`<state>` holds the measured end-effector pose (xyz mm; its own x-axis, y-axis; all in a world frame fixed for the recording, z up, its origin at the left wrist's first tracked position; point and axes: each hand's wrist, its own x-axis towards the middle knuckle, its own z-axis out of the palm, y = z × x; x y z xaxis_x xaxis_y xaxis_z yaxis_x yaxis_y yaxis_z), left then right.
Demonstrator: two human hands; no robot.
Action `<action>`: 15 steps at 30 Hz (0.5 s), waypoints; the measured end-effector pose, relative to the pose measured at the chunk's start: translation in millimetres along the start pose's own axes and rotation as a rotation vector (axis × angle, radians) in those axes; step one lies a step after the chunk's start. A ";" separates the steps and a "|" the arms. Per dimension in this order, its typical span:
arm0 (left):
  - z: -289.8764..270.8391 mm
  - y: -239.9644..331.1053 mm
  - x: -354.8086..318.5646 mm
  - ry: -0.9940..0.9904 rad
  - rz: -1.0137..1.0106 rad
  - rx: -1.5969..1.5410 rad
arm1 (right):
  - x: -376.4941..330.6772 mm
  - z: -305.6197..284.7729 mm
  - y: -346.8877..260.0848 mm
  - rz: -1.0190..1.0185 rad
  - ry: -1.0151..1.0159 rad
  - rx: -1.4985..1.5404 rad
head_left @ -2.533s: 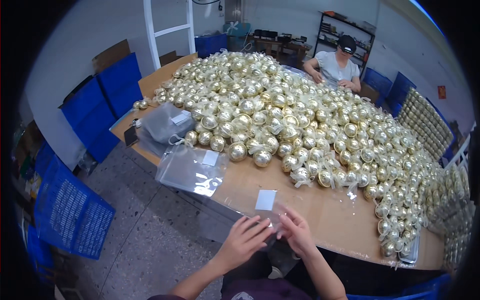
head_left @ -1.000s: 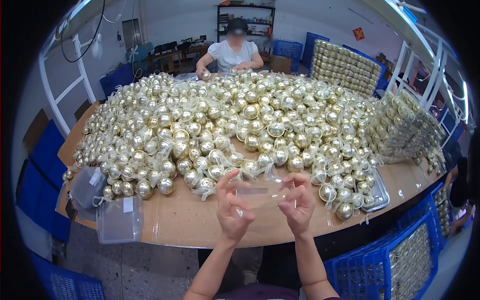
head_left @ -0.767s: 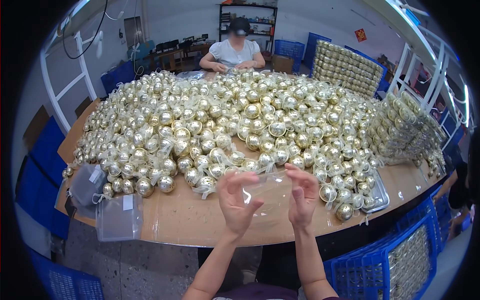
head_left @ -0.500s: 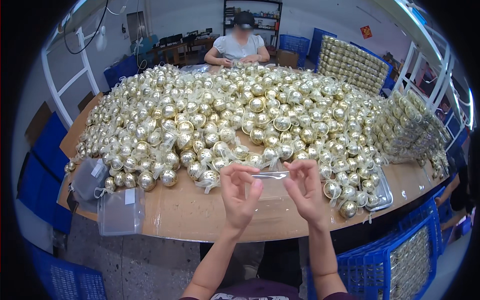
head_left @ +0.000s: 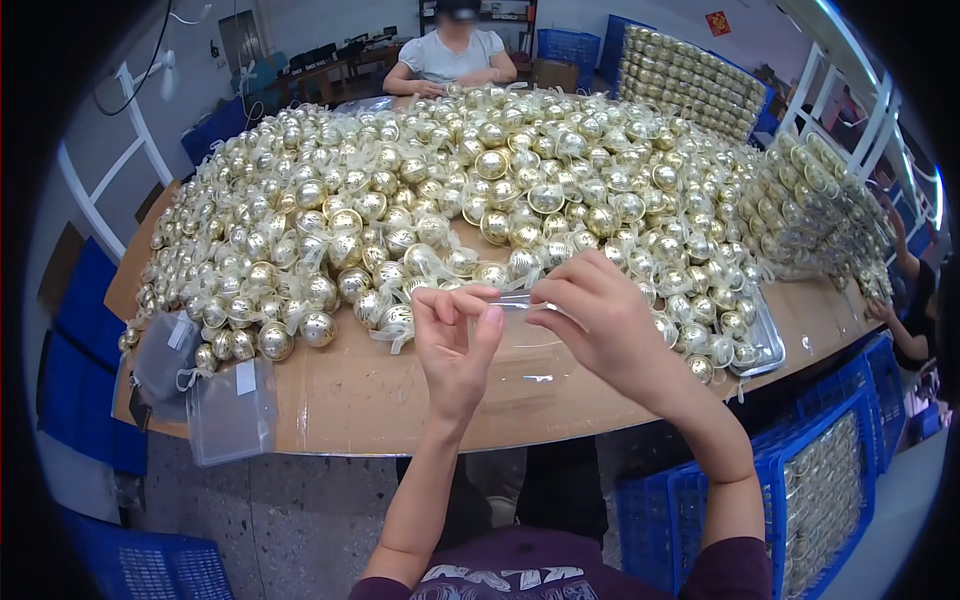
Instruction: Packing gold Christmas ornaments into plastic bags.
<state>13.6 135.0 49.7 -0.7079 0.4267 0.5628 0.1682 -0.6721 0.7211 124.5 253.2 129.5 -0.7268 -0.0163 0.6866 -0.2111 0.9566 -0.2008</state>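
Observation:
My left hand is raised over the near part of the table, its thumb and fingers closed on the left side of a clear plastic bag. At the bag's upper edge, the fingers of my right hand are bent and pinched together on it. The bag is so see-through that its lower outline is hard to make out. Just beyond my hands lies a large heap of shiny gold ball ornaments with pale sheer ribbons.
Flat clear bags lie at the table's near left edge. A metal tray sits at the right under some balls. Filled packs and blue crates stand right. A person sits opposite; another person's arm shows far right.
My right hand has turned inward and moved left, closer to my left hand, along the bag's top edge. The whole view has shifted slightly, so the heap sits higher.

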 end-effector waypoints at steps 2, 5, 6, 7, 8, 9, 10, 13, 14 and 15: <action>-1.4 -0.2 1.7 -0.005 0.014 -0.023 | -6.0 7.5 -1.2 -0.040 0.061 -0.084; 0.6 2.8 -2.0 -0.019 0.034 0.005 | -10.1 2.2 6.3 0.073 0.033 0.139; 2.0 2.7 -1.4 -0.022 0.034 0.003 | -8.2 -3.0 9.3 0.143 -0.056 0.228; 3.7 2.2 -1.3 -0.016 0.035 -0.007 | -7.9 -6.0 10.9 0.215 -0.144 0.318; 5.0 1.6 -1.4 -0.010 0.037 -0.017 | -7.9 -5.5 10.4 0.219 -0.142 0.315; 4.6 1.5 -2.2 -0.013 0.034 -0.019 | -7.1 -3.6 9.0 0.179 -0.139 0.238; 2.7 1.9 -2.8 -0.027 0.035 -0.002 | -6.3 -2.3 8.5 0.137 -0.136 0.161; -1.0 4.5 -1.6 -0.062 0.034 0.027 | -8.4 1.2 10.9 0.142 -0.086 0.210; -1.4 5.5 -1.6 -0.082 0.033 0.040 | -10.3 1.4 12.1 0.144 -0.085 0.209; -1.4 6.1 -2.3 -0.084 0.032 0.040 | -12.6 1.1 13.5 0.167 -0.077 0.232</action>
<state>15.3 129.0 52.3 -0.6424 0.4557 0.6162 0.2182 -0.6620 0.7170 130.1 266.0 117.3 -0.8098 0.1053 0.5771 -0.2215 0.8560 -0.4670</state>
